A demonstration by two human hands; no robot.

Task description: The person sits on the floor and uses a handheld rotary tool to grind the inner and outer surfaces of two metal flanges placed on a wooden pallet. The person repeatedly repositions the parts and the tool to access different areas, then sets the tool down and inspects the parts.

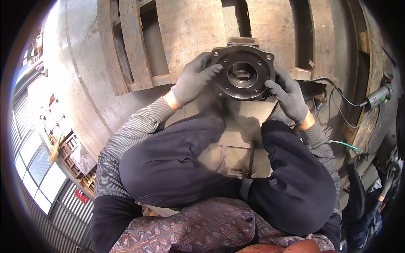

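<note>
Between my two gloved hands is a dark metal flanged housing [226, 84], roughly square with rounded corners, bolt holes near its rim and a round bore in the middle. My left hand [195, 80] grips its left edge, thumb on the front face and fingers behind. On the right edge, my right hand [290, 96] holds it the same way, its thumb near the lower right corner. The housing's face is turned up toward me, above the gap between my knees and close to the pallet's near edge. Both gloves are grey; the fingers behind the part are hidden.
Wooden pallet boards [190, 33] with gaps lie ahead of me. To the right, a corded power tool [377, 98] rests by a wooden beam, its black cable curving toward the pallet. A green hose [346, 144] lies nearer. Another person's gloved hand [392, 170] shows at the far right.
</note>
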